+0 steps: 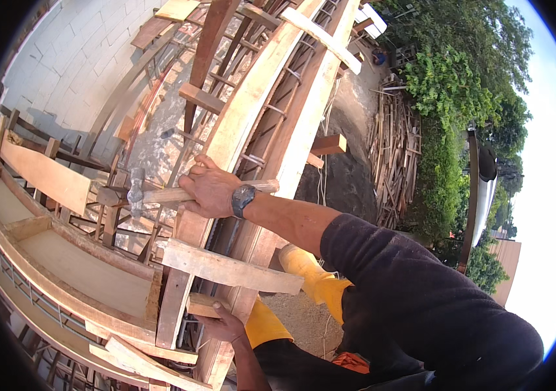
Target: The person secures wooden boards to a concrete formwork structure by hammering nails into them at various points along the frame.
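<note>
Gripping: right hand [207, 190] wrapped tight round the wooden handle of a hammer [160, 194]; fingers fully curled, wristwatch [242, 197] on the wrist just behind.
Hammer: handle runs roughly level across the formwork; steel head [136, 190] points left, sitting against a short upright timber block [110, 197] at the corner where two runs of formwork meet.
Left grip: left hand [224, 324] low in view, fingers closed over the end of a small wood offcut [202, 304], pressing it against the side board.
Cross cleat: pale plank [232, 267] lies across the top of the long formwork [304, 124], between the two hands.
Formwork: two long side boards run away toward the top edge of view, steel reinforcing bars [271, 111] in the channel between them; a second cleat [322, 38] crosses farther up.
Left branch: shallower boarded trough [76, 260] runs off toward the left edge.
Beyond: grey block wall [76, 58] upper left; stacked scrap timber [392, 153] and green shrubs [451, 91] to the right.
Person: dark sleeve, yellow boots [310, 274] below on bare ground.
</note>
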The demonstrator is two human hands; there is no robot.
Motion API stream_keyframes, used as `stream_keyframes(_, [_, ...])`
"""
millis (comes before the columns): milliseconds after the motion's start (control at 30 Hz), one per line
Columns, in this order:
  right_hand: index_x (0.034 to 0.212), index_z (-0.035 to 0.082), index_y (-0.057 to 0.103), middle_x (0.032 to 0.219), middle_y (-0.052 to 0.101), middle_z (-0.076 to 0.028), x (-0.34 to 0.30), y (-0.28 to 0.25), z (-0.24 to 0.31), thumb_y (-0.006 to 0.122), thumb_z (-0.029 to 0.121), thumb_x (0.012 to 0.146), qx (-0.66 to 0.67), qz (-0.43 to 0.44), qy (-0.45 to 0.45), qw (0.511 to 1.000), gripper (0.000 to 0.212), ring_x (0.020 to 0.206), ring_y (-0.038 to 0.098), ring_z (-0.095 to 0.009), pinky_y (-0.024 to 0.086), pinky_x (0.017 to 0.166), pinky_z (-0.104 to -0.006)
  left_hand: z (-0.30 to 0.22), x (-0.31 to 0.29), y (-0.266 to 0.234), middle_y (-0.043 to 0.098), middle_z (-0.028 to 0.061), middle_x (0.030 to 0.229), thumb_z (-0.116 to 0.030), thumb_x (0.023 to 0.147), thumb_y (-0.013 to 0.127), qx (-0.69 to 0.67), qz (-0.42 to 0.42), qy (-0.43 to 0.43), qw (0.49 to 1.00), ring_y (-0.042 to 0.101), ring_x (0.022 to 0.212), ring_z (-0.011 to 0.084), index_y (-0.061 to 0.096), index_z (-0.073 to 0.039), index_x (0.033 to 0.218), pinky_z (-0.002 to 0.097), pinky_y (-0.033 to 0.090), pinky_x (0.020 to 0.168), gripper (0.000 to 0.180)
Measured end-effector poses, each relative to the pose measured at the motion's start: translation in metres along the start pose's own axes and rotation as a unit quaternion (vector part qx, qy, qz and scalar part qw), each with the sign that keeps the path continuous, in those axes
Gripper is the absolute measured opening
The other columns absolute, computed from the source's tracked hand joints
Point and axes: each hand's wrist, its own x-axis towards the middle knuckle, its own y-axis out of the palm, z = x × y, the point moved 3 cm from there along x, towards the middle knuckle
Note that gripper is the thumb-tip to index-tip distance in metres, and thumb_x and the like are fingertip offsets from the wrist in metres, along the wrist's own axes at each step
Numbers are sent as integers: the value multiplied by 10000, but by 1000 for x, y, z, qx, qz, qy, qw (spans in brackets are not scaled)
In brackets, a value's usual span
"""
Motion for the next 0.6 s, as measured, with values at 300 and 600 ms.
stream_keyframes(300, [1092, 9, 559, 916, 636, -176, 6, 0, 10, 602, 417, 955, -3, -18, -12, 1000, 432, 1024, 607, -332, 298, 1121, -489, -2, 5, -15, 639, 255, 1177, -491, 953, 602, -161, -11, 46, 986, 666, 1062, 341, 402, 92, 1404, 389, 525, 887, 764])
stream_keyframes(600, [1054, 2, 563, 854, 664, -186, 0, 4, 3, 605, 385, 945, -42, -76, -51, 995, 401, 993, 628, -348, 316, 1091, -471, -17, 8, -54, 477, 67, 941, -485, 1051, 416, -156, -88, 89, 980, 468, 850, 165, 502, 33, 1291, 329, 428, 797, 577])
